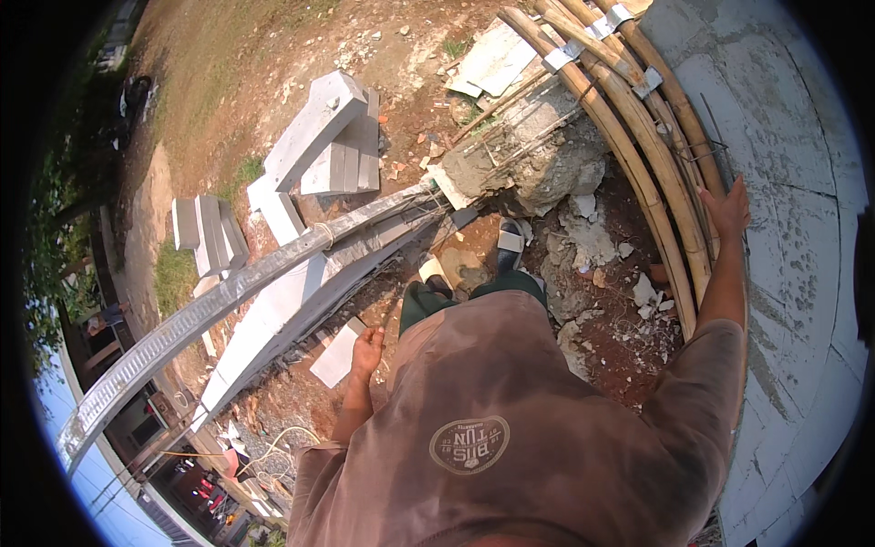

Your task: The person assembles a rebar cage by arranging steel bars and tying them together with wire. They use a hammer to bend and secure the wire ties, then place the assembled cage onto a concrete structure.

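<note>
My right hand reaches out to the right, thumb apart from the fingers. It rests at the outermost of several bamboo poles, where they meet a grey plastered wall. Metal strips and wire join the poles near their far ends. My left hand hangs low by my side, its fingers curled in, with nothing visible in it. Beside that hand a pale flat block lies on the soil.
A long grey metal channel slants across the left, above white panels. Pale blocks are stacked farther off. A broken concrete lump and rubble lie ahead of my feet. A loose cable coils at the lower left.
</note>
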The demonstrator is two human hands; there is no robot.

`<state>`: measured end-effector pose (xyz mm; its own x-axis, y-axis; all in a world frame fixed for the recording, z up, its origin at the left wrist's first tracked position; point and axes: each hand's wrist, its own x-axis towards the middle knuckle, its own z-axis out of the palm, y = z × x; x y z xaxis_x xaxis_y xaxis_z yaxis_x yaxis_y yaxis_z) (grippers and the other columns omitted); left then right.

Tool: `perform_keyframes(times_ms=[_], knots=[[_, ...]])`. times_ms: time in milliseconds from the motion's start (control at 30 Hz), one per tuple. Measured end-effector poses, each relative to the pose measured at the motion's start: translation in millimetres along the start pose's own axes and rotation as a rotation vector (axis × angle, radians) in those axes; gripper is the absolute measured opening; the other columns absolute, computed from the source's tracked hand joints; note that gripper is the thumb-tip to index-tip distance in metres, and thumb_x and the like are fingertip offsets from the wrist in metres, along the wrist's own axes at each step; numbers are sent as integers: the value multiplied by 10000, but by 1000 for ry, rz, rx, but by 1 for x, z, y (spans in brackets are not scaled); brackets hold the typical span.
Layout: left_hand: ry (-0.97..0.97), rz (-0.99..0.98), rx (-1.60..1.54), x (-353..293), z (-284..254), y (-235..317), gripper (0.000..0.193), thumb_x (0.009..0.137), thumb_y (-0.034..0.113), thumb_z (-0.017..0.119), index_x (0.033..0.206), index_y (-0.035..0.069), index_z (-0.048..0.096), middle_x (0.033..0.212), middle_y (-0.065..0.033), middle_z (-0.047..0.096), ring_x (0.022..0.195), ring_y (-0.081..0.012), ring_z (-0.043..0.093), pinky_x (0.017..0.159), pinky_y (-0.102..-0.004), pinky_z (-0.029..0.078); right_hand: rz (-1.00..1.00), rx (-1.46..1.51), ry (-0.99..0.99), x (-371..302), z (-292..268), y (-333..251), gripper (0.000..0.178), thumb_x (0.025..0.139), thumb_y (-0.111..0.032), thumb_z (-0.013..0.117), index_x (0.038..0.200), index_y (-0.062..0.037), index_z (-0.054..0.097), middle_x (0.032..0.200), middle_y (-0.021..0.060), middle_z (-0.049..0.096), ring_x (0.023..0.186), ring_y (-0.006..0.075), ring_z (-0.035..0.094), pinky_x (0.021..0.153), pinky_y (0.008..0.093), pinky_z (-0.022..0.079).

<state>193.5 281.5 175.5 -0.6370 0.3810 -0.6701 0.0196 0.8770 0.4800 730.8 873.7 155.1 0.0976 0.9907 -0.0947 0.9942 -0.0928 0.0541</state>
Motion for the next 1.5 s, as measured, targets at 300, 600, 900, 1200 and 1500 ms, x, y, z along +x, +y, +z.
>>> perform_keyframes(times_ms=[300,600,900,1200,1500], knots=[[-7,-182,-38,-47,17,-42,346,927,291,563,992,-45,611,820,-89,638,633,-149,593,593,-289,497,16,102,-78,34,18,24,849,780,-533,654,1431,-102,318,1385,227,402,1275,385,388,1008,524,347],[24,-45,-43,2,9,8,365,928,306,560,1042,-39,604,824,-88,631,678,-155,605,629,-283,504,-184,449,-98,45,32,72,285,915,-327,563,811,-64,531,611,0,432,560,129,395,564,300,336],[-31,9,26,25,46,4,369,915,349,564,1012,-1,628,749,-101,637,652,-162,593,642,-312,472,-133,728,-332,-65,-72,17,397,904,-350,591,1106,-11,629,731,-7,536,635,102,433,606,281,388],[-74,17,43,33,43,24,328,922,325,547,945,5,616,751,-94,617,694,-177,551,678,-331,449,-165,570,29,-39,-122,82,475,935,-410,522,1234,-47,590,1009,62,628,805,119,523,706,297,442],[-112,24,141,37,46,10,373,905,370,542,1031,26,619,902,-177,661,876,-295,631,802,-377,463,-223,400,-430,-93,-161,-41,393,942,-298,534,1214,-20,593,1145,176,632,1088,259,590,907,373,447]])
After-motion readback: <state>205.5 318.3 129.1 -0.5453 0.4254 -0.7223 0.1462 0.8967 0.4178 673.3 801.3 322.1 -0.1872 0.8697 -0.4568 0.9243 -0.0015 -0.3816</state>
